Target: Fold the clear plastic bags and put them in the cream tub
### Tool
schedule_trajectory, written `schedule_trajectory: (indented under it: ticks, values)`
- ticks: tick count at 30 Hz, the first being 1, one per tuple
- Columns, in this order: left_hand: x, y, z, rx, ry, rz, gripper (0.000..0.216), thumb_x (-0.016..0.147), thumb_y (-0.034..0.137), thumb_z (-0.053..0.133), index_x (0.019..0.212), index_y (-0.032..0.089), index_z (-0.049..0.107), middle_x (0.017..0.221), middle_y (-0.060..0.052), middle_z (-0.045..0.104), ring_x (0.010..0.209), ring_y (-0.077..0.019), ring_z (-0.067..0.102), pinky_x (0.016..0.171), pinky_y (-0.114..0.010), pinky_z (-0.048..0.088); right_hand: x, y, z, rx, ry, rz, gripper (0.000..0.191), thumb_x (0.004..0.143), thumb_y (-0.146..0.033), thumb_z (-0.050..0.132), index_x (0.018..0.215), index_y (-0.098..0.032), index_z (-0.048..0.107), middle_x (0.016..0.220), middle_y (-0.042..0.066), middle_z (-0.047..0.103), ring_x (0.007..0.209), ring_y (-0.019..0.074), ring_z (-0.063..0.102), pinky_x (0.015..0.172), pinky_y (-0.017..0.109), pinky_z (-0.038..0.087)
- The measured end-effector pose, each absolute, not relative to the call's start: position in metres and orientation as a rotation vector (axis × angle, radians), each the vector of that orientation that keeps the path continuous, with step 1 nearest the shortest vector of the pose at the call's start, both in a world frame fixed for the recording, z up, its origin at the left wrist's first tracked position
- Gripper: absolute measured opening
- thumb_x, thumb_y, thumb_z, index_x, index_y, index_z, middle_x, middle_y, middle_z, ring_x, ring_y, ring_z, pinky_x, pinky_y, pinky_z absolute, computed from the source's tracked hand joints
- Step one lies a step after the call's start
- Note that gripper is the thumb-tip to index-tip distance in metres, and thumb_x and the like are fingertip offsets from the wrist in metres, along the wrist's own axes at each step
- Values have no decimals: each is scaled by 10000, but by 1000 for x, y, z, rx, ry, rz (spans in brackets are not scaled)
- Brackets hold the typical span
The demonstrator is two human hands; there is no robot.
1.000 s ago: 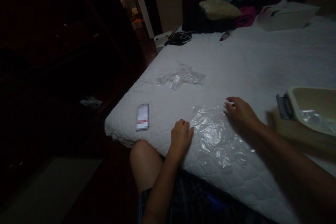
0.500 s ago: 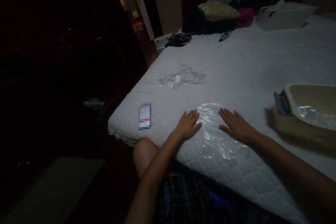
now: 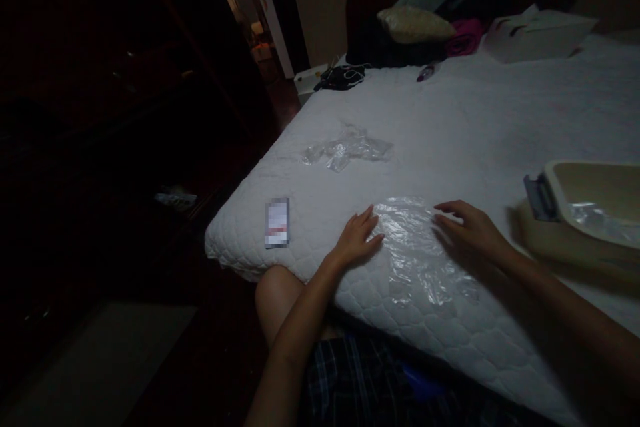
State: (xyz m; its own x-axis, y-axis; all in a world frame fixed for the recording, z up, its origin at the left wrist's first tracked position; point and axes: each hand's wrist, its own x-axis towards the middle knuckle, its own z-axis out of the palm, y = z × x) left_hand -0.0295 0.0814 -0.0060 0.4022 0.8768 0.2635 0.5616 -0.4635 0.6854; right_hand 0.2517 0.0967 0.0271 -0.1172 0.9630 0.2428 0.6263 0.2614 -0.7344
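Note:
A clear plastic bag lies flat on the white quilted bed near its front edge. My left hand rests on the bag's left edge, fingers stretched flat and open. On the bag's right side sits my right hand, fingers extended and slightly curled, holding nothing.
A crumpled clear plastic piece lies farther back on the bed. A small card or packet sits near the bed's left corner. A beige bin with plastic inside stands at the right. Pillows, clothes and a white box crowd the headboard end.
My left hand went from a fist at the bag's edge to flat on it. My right hand pressed flat, then slid right along the bag with its fingers lifting slightly.

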Motion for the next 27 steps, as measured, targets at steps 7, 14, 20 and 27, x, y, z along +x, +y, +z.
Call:
schedule_trajectory:
  ticks: [7,14,20,27]
  values:
    - [-40,83,-5,1680,1148,1205,248,869,321,501,1034,188,630,1183,-97,590,1119,-187,540,997,-363,405,164,47,51,-1093,-2422,555,244,879,-271,441,1008,-182,628,948,92,645,868,201,604,770,347,479]
    - [-62,72,2,1552,1180,1163,223,857,326,520,967,175,643,986,-73,642,937,-169,598,880,-317,467,102,23,31,-1101,-2795,117,169,840,-139,473,903,-138,630,859,109,627,785,218,580,689,332,421]
    - [-69,72,6,1673,1164,1085,191,798,152,516,927,161,656,950,-61,651,903,-160,602,859,-301,473,100,24,28,-1219,-2743,187,192,849,-105,438,843,-149,625,839,95,646,770,197,588,692,305,410]
    - [-64,71,-6,2036,1077,1025,402,687,-5,444,977,174,657,1029,-54,636,1035,-173,546,967,-357,418,118,34,25,-1277,-2065,814,209,879,-294,418,860,-187,596,802,56,658,732,175,610,685,303,456]
